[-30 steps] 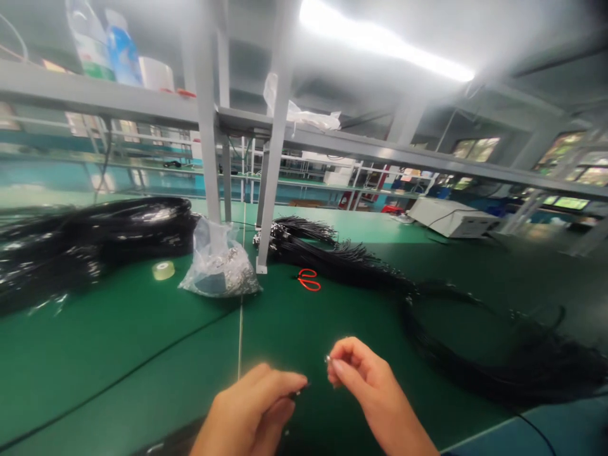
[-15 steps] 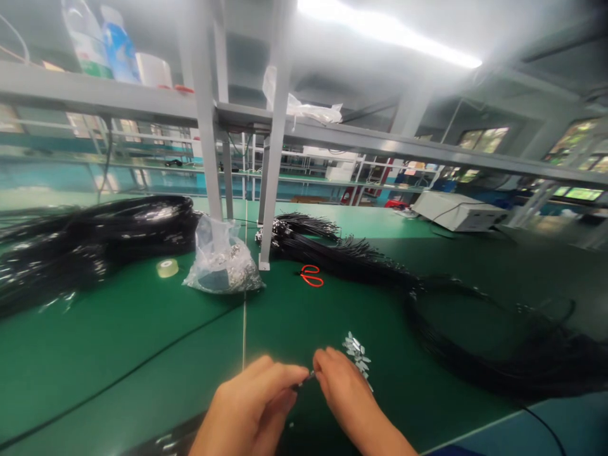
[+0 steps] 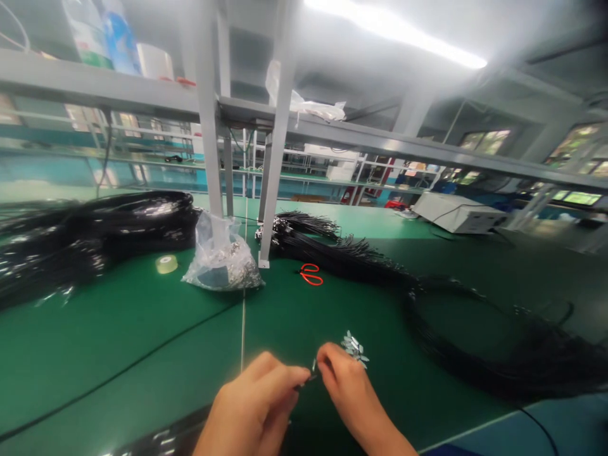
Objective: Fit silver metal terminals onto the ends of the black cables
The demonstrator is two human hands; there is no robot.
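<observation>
My left hand (image 3: pixel 256 405) and my right hand (image 3: pixel 349 396) meet low in the middle of the view, fingertips almost touching. Both pinch a thin black cord end with a small metal clip (image 3: pixel 312 367) between them. A little heap of silver metal clips (image 3: pixel 354 346) lies on the green table (image 3: pixel 142 329) just beyond my right hand. A long bundle of black cords (image 3: pixel 475 342) runs from the middle of the table round to the right.
A clear bag of metal parts (image 3: pixel 221 263) leans by a grey shelf post (image 3: pixel 273 158). Red scissors (image 3: pixel 311 275) and a tape roll (image 3: pixel 166 263) lie farther back. More black cord bundles (image 3: pixel 90 237) are piled at the left. A white machine (image 3: pixel 458 214) stands far right.
My right hand came in from slightly apart to meet the left fingertips. The heap of silver clips, hidden behind it a second ago, now shows on the table.
</observation>
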